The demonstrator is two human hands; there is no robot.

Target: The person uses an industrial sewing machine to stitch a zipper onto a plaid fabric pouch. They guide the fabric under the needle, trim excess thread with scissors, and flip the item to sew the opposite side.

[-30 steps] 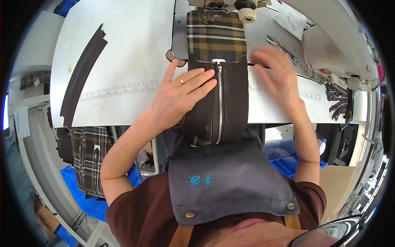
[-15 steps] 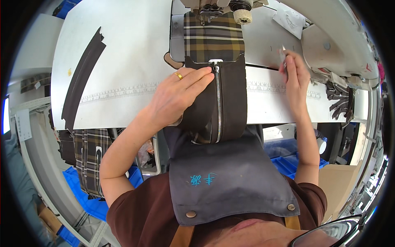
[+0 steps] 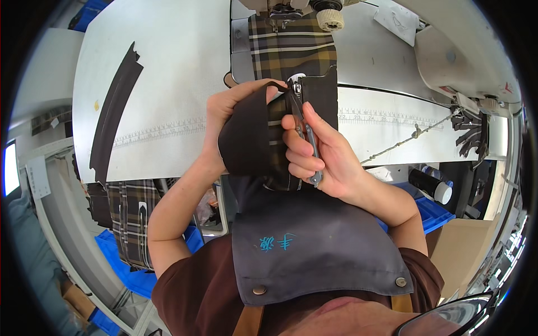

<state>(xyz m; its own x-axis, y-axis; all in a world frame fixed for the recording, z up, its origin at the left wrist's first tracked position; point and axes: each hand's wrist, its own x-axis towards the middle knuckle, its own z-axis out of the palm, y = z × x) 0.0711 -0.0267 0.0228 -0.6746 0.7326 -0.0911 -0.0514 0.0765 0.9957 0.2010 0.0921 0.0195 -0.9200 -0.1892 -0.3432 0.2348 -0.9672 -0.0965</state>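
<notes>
My left hand [image 3: 219, 109] is closed on the edge of a dark brown fabric panel [image 3: 244, 137], lifting and folding it to the left. Under the fold shows plaid fabric [image 3: 291, 53], which runs up beneath the sewing machine head [image 3: 287, 11]. In my right hand [image 3: 333, 157] is a pair of thread snips [image 3: 314, 147] with grey handles. Their blades point up at the top end of a metal zipper [image 3: 297, 87], next to a small white patch. Most of the zipper is hidden by my right hand and the folded panel.
A knotted cord [image 3: 392, 147] stretches across the ruler-marked table [image 3: 168, 89] towards dark fabric scraps [image 3: 469, 131] at the right. On the left lies a curved dark strip [image 3: 115, 115]. Plaid pieces [image 3: 131, 215] hang over a blue bin [image 3: 134, 280]. A black bottle [image 3: 428, 185] stands lower right.
My right hand has come from the right to the zipper top with the snips. My left hand, flat on the panel before, now lifts its edge, folding it over. The knotted cord has come into view.
</notes>
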